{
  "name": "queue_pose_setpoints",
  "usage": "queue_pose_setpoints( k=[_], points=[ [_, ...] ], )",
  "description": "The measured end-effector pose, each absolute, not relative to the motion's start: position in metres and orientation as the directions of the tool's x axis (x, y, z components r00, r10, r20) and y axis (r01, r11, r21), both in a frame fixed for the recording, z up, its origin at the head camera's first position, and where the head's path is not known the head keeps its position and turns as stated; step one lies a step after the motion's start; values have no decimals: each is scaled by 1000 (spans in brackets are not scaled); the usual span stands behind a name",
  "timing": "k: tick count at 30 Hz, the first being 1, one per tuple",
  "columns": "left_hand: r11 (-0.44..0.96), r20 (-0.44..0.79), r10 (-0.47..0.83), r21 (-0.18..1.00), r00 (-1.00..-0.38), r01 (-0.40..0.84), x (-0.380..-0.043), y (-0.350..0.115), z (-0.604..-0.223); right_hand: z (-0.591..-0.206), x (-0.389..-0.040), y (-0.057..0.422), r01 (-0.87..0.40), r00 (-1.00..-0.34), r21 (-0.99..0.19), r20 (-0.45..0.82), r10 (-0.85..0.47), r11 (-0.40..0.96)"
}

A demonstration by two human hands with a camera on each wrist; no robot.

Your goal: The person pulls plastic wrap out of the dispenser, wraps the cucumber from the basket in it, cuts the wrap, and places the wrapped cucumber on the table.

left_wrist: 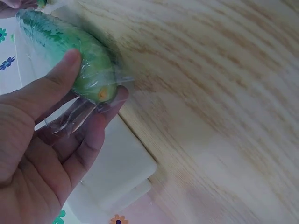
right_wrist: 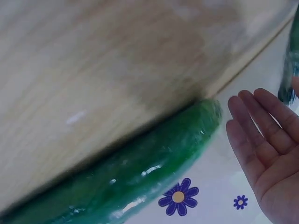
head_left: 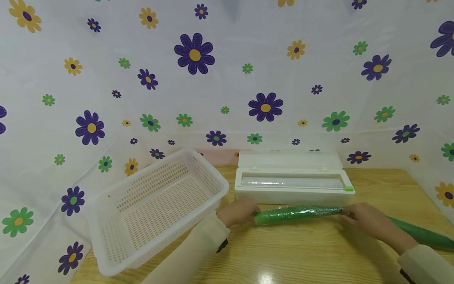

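A long green cucumber wrapped in clear plastic film is held level just above the table, in front of the white box. My left hand grips its left end, with thumb and fingers around it and loose film bunched below the tip in the left wrist view. At the other end, my right hand pinches the dark tip; its other fingers are fairly straight in the right wrist view. A second cucumber, shiny as if film-covered, lies on the table beside my right forearm, partly hidden by it in the head view.
A white film box with its lid up holds a roll of clear film and has a green slider. To the left stands a white perforated basket. A flowered sheet hangs behind the wooden table.
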State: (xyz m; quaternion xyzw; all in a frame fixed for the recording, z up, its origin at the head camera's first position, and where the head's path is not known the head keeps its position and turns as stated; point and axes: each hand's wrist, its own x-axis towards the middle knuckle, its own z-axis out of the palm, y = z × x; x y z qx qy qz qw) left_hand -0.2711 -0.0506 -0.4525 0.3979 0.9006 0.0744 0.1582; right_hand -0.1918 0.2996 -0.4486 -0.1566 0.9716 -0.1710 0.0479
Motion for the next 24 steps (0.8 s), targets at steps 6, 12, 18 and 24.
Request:
queue_pose_setpoints(
  k=[6,12,18,24],
  points=[
    [670,-216,742,227,-635,706,-270,-50,-451,-444,-198,294,-291,-925,-402,-113,-362,868],
    [651,-193,759,232,-622,723,-271,-50,-453,-446,-203,283,-371,-869,-405,-166,-467,835],
    [630,-150,774,289,-616,721,-273,-57,-458,-451,-202,284,-419,-843,-405,-159,-514,813],
    [676,-119,701,426,-703,602,-276,-67,-462,-455,-200,283,-425,-849,-378,-149,-507,822]
  ],
)
